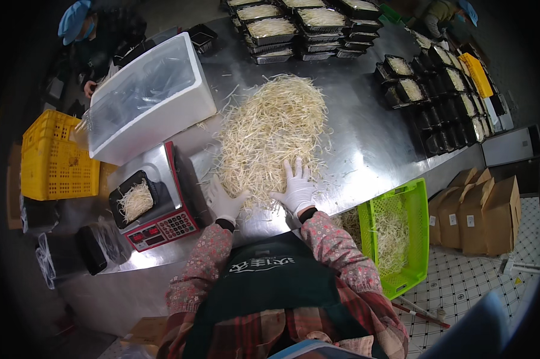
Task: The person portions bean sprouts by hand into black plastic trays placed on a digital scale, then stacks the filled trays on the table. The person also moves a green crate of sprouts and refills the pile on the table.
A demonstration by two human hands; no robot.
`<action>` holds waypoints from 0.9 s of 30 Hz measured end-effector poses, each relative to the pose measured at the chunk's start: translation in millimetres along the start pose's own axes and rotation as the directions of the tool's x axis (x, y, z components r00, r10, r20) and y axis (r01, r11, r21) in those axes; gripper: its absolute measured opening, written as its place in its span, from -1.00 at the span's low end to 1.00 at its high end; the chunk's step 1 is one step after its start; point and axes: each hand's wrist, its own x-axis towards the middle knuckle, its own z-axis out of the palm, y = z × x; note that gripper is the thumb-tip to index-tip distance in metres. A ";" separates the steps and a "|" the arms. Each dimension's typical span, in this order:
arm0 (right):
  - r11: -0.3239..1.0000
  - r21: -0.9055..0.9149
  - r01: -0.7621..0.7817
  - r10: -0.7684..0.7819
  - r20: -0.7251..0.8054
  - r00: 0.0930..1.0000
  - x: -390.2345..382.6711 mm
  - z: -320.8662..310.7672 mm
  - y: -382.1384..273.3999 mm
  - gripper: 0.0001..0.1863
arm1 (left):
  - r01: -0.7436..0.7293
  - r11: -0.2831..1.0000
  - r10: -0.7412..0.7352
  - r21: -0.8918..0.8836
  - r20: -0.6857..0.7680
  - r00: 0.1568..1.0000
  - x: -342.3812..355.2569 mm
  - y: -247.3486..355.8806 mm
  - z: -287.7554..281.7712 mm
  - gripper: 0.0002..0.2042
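Note:
A big loose heap of pale bean sprouts (270,125) lies on the steel table (360,137) in front of me. My left hand (225,203), in a white glove, rests at the heap's near left edge, thumb apart from the fingers. My right hand (295,191), also gloved, lies on the heap's near right part with fingers spread. Left of my left hand stands a red scale (162,233) with a black tray (120,209) of sprouts on it.
A foam box (198,102) and yellow crate (55,167) sit left. Stacked trays stand at the back (270,30) and right (413,90). A green crate (416,239) of sprouts and paper bags (479,215) are at lower right. Two co-workers (87,54) (437,18) are across.

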 end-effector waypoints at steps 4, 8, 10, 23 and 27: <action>0.984 0.168 0.060 -0.035 -0.147 0.989 6.0 9.3 28.0 0.06 | -0.046 0.999 0.045 -0.020 -0.021 0.999 -1.5 4.9 -5.2 0.06; 0.904 0.410 0.119 0.011 -0.301 0.953 15.7 16.4 65.4 -0.36 | -0.071 0.991 0.068 -0.111 -0.032 0.997 -3.4 -3.2 -7.2 0.03; 0.946 0.296 0.133 -0.039 -0.303 0.952 28.3 15.7 68.6 -0.51 | -0.070 0.992 0.066 -0.104 -0.040 0.997 -3.8 -4.4 -4.4 0.01; 0.830 0.558 -0.014 0.129 -0.168 0.977 -13.8 -34.5 154.6 -0.84 | -0.070 0.983 0.067 -0.172 -0.022 0.998 -4.0 -6.3 -6.5 -0.06; 0.960 0.258 0.105 -0.027 -0.291 0.956 3.1 -21.5 106.7 -0.80 | -0.071 0.989 0.064 -0.131 -0.054 0.996 -5.0 -7.5 2.8 -0.06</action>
